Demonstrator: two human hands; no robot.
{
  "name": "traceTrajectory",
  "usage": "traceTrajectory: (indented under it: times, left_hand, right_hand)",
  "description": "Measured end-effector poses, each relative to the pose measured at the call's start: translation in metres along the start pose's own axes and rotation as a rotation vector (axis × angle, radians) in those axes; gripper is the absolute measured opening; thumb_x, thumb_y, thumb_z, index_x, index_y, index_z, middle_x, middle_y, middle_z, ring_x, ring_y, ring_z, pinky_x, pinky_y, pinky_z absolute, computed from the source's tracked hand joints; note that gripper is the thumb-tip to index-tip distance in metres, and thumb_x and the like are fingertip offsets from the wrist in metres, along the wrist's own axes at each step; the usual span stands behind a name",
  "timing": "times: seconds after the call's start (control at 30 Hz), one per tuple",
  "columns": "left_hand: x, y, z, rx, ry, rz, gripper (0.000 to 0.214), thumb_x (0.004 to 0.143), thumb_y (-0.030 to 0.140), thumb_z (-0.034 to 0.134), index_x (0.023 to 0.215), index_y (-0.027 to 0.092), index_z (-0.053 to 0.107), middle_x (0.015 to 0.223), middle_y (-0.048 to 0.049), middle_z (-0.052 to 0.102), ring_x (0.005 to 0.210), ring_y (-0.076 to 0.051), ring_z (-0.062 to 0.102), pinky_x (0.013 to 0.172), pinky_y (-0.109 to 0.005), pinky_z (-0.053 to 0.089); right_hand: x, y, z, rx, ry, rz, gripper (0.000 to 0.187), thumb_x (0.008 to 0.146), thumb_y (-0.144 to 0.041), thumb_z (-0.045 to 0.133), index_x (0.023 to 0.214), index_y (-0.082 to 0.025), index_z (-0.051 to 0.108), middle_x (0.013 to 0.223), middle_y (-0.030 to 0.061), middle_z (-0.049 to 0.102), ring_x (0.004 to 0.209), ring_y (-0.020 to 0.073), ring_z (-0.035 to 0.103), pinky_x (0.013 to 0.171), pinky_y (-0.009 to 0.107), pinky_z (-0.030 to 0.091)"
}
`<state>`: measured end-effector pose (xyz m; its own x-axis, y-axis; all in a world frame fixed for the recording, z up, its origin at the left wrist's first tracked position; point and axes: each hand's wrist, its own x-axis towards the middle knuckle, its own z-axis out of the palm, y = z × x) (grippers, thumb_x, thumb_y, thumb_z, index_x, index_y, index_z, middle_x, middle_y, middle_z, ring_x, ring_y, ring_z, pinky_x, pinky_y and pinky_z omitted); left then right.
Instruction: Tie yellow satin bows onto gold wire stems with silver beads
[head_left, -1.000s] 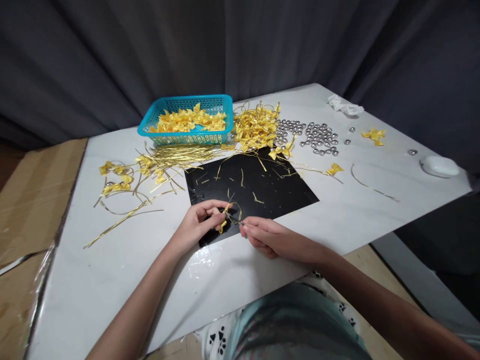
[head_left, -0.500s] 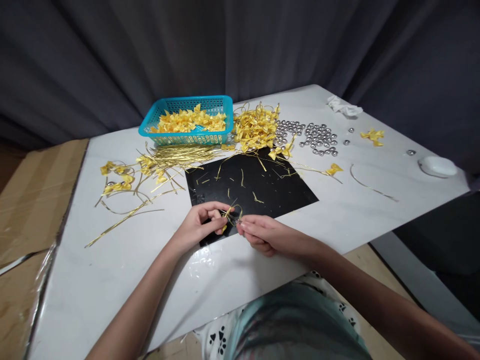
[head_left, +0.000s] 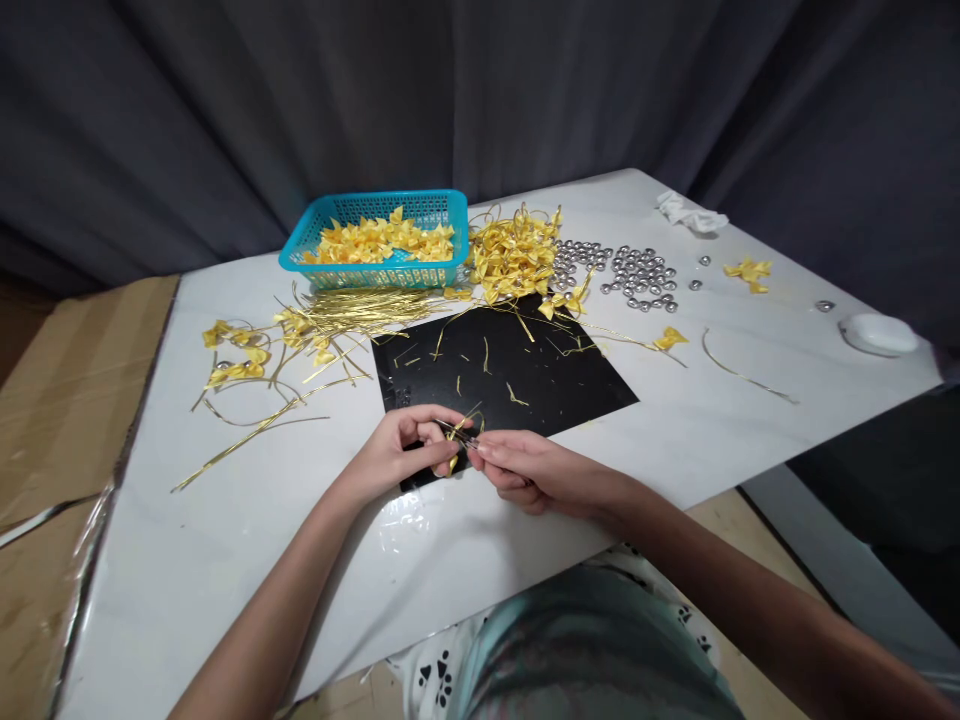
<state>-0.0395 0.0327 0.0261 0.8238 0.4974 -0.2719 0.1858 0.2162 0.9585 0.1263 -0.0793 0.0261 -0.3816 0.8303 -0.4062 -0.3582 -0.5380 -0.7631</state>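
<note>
Both my hands meet over the near edge of a black mat [head_left: 525,375] on the white table [head_left: 225,540]. My left hand [head_left: 401,450] pinches a small yellow ribbon bow [head_left: 453,458] with a thin gold wire looped on it. My right hand [head_left: 517,465] is closed with its fingertips against the same bow and wire; what it grips is too small to make out clearly. Short gold wire clippings lie scattered on the mat.
At the back stands a blue basket [head_left: 375,270] of yellow bows. Beside it lie a heap of bows with wires [head_left: 514,250], a bundle of gold wires [head_left: 352,310] and silver beads [head_left: 637,275]. Loose bows [head_left: 232,355] lie left; a white dish [head_left: 877,333] sits far right.
My hands have drawn closer together around the bow, and the wire loop between them has become smaller.
</note>
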Motion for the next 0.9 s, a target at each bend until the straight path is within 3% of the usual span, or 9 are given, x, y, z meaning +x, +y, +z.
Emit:
traceTrajectory:
  times: [0.67, 0.9]
  left_hand:
    - [-0.0019, 0.0002, -0.0041, -0.039, -0.073, -0.039, 0.033, 0.067, 0.026, 0.076, 0.094, 0.013, 0.064, 0.054, -0.0015, 0.069, 0.053, -0.016, 0.065, 0.055, -0.026, 0.051]
    - [-0.0009, -0.0001, -0.0037, -0.042, -0.090, -0.033, 0.031, 0.067, 0.023, 0.076, 0.093, 0.013, 0.063, 0.053, 0.0000, 0.068, 0.053, -0.015, 0.065, 0.055, -0.025, 0.052]
  right_hand:
    - [0.0003, 0.0016, 0.0007, 0.017, -0.007, 0.020, 0.030, 0.087, -0.047, 0.050, 0.079, -0.019, 0.043, 0.052, -0.0110, 0.020, 0.042, 0.0032, 0.010, 0.035, 0.015, 0.008]
    - [0.0048, 0.0022, 0.0032, -0.002, 0.054, 0.001, 0.033, 0.084, -0.050, 0.053, 0.077, -0.018, 0.044, 0.048, -0.0123, 0.021, 0.039, 0.0025, 0.010, 0.033, 0.015, 0.009]
